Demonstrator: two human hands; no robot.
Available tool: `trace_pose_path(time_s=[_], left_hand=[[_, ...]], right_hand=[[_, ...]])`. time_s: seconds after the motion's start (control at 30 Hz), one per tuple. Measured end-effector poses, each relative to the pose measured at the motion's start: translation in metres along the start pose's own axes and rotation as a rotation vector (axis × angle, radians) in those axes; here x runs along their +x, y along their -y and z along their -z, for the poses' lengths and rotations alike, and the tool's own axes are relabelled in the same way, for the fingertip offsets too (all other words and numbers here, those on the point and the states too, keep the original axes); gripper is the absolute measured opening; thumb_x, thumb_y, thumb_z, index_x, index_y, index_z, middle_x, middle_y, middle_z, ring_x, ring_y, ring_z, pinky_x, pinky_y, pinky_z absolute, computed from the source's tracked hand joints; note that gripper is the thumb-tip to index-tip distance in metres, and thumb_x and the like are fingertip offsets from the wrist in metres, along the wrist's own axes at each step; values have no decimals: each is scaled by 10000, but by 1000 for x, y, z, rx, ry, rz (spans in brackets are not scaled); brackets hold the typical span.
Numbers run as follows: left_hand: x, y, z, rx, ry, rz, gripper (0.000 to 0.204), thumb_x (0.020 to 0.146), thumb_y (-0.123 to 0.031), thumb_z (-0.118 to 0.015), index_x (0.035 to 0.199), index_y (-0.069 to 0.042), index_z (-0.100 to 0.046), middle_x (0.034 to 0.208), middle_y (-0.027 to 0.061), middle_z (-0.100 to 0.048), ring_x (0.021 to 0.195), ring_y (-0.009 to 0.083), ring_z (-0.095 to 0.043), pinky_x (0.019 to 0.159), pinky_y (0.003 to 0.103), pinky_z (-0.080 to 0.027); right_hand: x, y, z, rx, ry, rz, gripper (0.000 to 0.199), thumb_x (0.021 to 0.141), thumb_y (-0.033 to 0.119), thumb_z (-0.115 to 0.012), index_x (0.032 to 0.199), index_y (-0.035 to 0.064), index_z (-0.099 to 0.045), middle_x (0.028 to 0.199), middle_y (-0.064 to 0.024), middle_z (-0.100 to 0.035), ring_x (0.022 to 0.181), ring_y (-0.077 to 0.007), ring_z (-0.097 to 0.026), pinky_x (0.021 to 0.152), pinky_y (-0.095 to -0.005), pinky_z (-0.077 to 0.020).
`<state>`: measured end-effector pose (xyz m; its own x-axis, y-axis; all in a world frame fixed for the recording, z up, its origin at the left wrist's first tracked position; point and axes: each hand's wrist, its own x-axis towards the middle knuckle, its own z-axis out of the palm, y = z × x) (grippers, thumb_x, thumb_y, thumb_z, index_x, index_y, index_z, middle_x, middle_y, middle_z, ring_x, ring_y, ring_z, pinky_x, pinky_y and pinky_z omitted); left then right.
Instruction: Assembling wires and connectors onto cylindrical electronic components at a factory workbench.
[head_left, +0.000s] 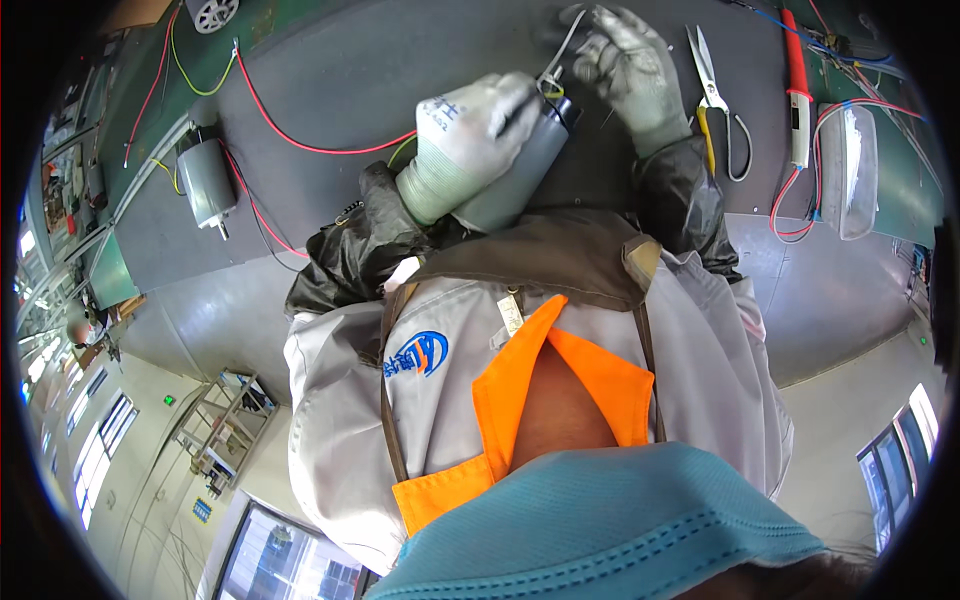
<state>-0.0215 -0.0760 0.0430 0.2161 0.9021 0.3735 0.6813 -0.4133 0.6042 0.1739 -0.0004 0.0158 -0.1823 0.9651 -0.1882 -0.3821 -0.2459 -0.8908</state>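
Note:
My left hand (pixel 475 135), in a white knit glove, is closed over a grey cylindrical motor (pixel 500 200) that lies tilted near the bench's front edge. Its fingertips are by the motor's far end, where a yellow-green lead (pixel 553 90) shows. From there a thin pale strip or wire (pixel 566 45) rises toward my right hand (pixel 630 75). That hand, gloved too, hovers just right of the strip with its fingers bent and smeared by motion. Whether it grips anything does not show. Scissors (pixel 708 85) with one yellow handle lie to its right.
A second grey motor (pixel 207 182) with leads sits at the left, and a wheel-like part (pixel 215 14) at the far left. Red wire (pixel 300 140) crosses the dark mat. On the right are a red-and-white soldering-iron-like tool (pixel 797 90) and a clear plastic box (pixel 850 170).

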Motion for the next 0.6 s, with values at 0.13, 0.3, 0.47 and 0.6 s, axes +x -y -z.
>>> trace_pose_path(time_s=[0.13, 0.3, 0.47, 0.6], left_hand=[[10, -1, 4, 161, 280, -219, 188, 820, -127, -708, 991, -62, -665, 771, 73, -655, 649, 272, -667, 573, 387, -532], [22, 7, 19, 348, 457, -607, 252, 784, -198, -640, 1000, -71, -612, 714, 39, -635, 593, 209, -659, 514, 383, -528], [21, -11, 14, 279, 464, -665, 308, 789, -181, -605, 1042, -5, -600, 667, 52, -593, 559, 212, -630, 469, 386, -500], [7, -4, 19, 531, 423, -511, 324, 792, -207, -608, 1054, -18, -626, 629, 48, -576, 475, 223, -591, 462, 368, -497]], right_hand=[[-28, 32, -11, -83, 206, -66, 220, 979, 267, -634, 1005, 57, -693, 663, 39, -570, 534, -32, -508, 477, -202, -391], [-63, 48, -1, -139, 159, -291, 228, 959, 188, -613, 983, -35, -655, 593, 18, -490, 467, -54, -422, 425, -219, -322], [-6, 40, -34, -312, 482, 141, 171, 954, 144, -633, 999, -17, -669, 670, -22, -562, 519, -79, -483, 485, -244, -399], [-8, 41, -40, -221, 165, -118, 223, 907, 158, -675, 1040, -21, -675, 724, -89, -617, 594, -167, -595, 609, -328, -502]])
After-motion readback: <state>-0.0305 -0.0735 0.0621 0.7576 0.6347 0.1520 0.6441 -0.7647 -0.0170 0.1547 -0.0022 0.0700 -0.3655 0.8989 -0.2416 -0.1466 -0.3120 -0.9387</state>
